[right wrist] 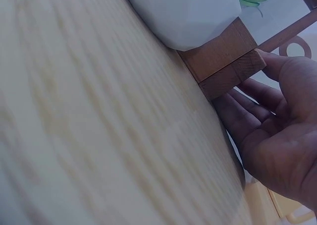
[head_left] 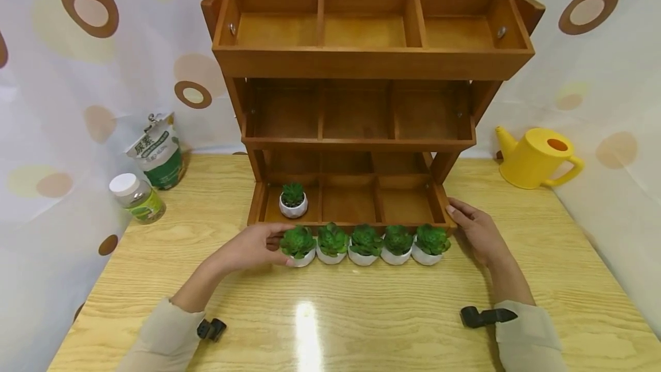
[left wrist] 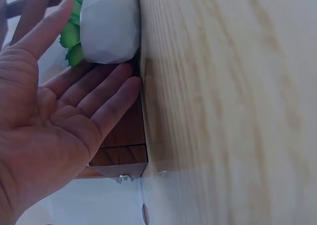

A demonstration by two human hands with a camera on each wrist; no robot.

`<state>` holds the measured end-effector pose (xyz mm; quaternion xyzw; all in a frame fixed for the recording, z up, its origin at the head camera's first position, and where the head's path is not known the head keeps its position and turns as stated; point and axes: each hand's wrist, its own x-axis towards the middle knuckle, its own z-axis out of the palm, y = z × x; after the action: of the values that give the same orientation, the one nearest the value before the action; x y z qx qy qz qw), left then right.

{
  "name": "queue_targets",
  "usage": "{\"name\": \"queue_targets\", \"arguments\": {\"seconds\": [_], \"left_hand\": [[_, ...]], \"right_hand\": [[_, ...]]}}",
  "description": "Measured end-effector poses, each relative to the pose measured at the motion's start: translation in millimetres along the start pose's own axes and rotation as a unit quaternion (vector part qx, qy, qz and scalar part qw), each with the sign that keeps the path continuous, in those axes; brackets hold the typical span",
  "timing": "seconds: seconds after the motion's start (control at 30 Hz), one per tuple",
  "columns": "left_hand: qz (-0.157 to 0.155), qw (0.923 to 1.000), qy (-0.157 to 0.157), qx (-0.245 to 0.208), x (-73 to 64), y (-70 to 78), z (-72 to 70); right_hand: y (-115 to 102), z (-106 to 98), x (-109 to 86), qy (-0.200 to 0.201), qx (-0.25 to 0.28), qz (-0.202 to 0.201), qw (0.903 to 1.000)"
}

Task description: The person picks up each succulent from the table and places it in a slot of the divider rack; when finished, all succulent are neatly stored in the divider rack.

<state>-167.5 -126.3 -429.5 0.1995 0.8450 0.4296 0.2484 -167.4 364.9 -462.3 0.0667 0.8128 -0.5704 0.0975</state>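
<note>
My left hand [head_left: 258,245] is beside the leftmost potted succulent [head_left: 298,244] of a front row, thumb at the near side and fingers behind. In the left wrist view the palm faces the white faceted pot [left wrist: 110,29], fingers loosely extended, not wrapped round it. My right hand [head_left: 477,231] rests at the lower right corner of the brown wooden tiered shelf [head_left: 358,145]. Seen from the right wrist, its thumb touches the top of the shelf's corner [right wrist: 233,74] and its relaxed fingers lie along the outer side. One potted succulent [head_left: 293,201] sits in the bottom tier's left compartment.
Several more potted succulents [head_left: 365,244] stand along the shelf's front. At the left are a white-capped jar [head_left: 138,198] and a clipped green-and-white bag [head_left: 159,157]. A yellow watering can [head_left: 539,158] stands at the right on the wooden table [head_left: 387,314].
</note>
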Motion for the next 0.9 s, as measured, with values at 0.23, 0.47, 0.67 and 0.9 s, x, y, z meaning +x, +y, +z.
{"name": "queue_targets", "arguments": {"seconds": [0.23,0.47,0.67,0.9], "left_hand": [[0.031,0.9959,-0.004,0.084,2.6,0.8,3.5],[0.042,0.9955,0.006,0.084,2.5,0.7,7.1],[0.042,0.996,0.009,0.078,1.1,-0.3,8.0],[0.034,0.9963,0.045,0.065,-1.7,2.0,6.0]], "right_hand": [[-0.2,0.1,1.2,0.003,-0.004,-0.002,1.0],[-1.3,1.8,0.9,0.004,-0.021,0.006,0.9998],[-1.1,1.8,0.6,0.003,-0.01,0.002,0.9999],[-1.0,1.6,-0.1,0.004,0.012,-0.014,0.9998]]}}
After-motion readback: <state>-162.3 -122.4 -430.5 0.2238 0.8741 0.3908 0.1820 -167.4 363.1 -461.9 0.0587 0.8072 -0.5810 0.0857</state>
